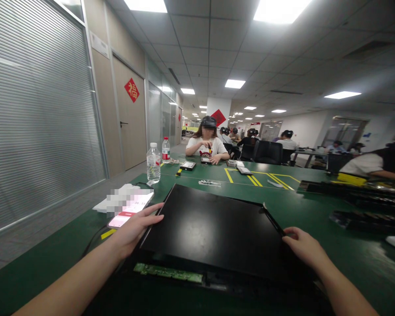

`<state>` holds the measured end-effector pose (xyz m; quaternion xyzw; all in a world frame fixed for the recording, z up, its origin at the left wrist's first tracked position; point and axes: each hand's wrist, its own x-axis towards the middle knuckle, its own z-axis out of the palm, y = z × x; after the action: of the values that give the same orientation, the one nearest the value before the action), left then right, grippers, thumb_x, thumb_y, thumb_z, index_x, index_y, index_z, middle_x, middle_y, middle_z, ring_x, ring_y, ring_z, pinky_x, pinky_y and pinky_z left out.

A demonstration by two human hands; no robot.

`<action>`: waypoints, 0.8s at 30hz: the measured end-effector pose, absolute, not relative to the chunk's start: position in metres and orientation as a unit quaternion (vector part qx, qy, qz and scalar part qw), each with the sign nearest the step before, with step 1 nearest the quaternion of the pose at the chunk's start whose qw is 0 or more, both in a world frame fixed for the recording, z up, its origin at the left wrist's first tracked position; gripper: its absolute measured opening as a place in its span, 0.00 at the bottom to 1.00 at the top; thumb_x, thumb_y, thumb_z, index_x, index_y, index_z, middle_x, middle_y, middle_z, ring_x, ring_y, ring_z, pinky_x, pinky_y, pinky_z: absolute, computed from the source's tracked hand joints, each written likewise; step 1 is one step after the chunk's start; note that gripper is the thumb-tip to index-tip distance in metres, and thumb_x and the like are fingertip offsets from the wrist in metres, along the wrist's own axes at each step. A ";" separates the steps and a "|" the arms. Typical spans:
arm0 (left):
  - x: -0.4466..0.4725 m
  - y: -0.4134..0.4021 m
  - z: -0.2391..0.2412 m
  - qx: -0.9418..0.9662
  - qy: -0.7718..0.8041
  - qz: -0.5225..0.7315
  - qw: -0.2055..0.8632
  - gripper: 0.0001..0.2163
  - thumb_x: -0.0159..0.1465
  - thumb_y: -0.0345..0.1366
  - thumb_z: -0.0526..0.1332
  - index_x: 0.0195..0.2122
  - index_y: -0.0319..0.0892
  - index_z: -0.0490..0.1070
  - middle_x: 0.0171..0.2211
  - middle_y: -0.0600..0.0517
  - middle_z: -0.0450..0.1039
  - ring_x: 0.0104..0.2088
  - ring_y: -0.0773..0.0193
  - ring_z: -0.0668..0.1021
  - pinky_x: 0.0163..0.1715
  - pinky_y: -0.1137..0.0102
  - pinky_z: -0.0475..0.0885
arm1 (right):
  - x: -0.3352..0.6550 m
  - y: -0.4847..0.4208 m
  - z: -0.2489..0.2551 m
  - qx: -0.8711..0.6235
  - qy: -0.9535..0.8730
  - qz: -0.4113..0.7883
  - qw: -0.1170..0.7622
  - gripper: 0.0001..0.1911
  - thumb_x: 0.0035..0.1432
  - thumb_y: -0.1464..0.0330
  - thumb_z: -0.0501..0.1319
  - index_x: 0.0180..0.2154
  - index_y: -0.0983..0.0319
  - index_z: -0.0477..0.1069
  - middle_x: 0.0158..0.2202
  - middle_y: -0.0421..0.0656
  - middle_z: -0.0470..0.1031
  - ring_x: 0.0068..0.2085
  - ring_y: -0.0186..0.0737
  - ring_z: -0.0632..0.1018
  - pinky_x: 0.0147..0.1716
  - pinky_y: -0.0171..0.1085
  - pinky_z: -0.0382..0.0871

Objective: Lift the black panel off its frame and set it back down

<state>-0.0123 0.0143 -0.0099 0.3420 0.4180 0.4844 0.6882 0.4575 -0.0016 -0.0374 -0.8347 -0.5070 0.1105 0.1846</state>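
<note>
A black LCD screen panel [213, 228] lies tilted before me over the green table, its surface reflecting a dull patch of light. Along its near edge shows a narrow green circuit board [167, 273]. My left hand [136, 230] is closed on the panel's left edge, the thumb on top and the fingers at the side. At the right edge, a thin black frame strip [272, 219] stands slightly apart from the screen. The thumb and fingers of my right hand [301, 245] pinch that strip. The panel's underside is hidden.
Left of the panel lie a lit phone [131, 208] with a cable and white tissue [113, 199]. Two water bottles [153, 163] stand beyond. Hard drives [188, 166] sit near a person [208, 145] opposite. Black strip-like parts [358, 219] lie at right on the green table [85, 263].
</note>
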 end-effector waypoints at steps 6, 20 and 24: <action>-0.008 0.009 -0.005 0.360 0.401 0.492 0.684 0.32 0.50 0.25 0.65 0.57 0.41 0.58 0.38 0.43 0.79 0.38 0.51 0.80 0.41 0.57 0.73 | 0.457 -0.003 -0.036 -0.836 -0.503 0.110 0.192 0.18 0.47 0.63 0.54 0.40 0.61 0.70 0.35 0.45 0.76 0.36 0.43 0.76 0.34 0.37 0.66; 0.002 0.000 0.009 0.350 0.399 0.518 0.671 0.28 0.49 0.27 0.66 0.53 0.40 0.64 0.46 0.43 0.75 0.45 0.52 0.76 0.45 0.62 0.71 | 0.461 -0.003 -0.036 -0.832 -0.507 0.117 0.194 0.17 0.47 0.63 0.54 0.40 0.61 0.70 0.34 0.45 0.76 0.34 0.42 0.76 0.34 0.37 0.66; 0.000 0.003 0.006 0.349 0.394 0.514 0.677 0.26 0.47 0.26 0.67 0.50 0.38 0.67 0.47 0.43 0.74 0.47 0.52 0.75 0.47 0.62 0.70 | 0.464 -0.003 -0.036 -0.833 -0.509 0.105 0.190 0.18 0.46 0.62 0.54 0.40 0.61 0.70 0.34 0.45 0.75 0.35 0.43 0.75 0.35 0.38 0.66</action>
<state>0.0004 0.0034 0.0061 0.3492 0.3936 0.5142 0.6774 0.4638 -0.0025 -0.0363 -0.8332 -0.5086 0.1054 0.1895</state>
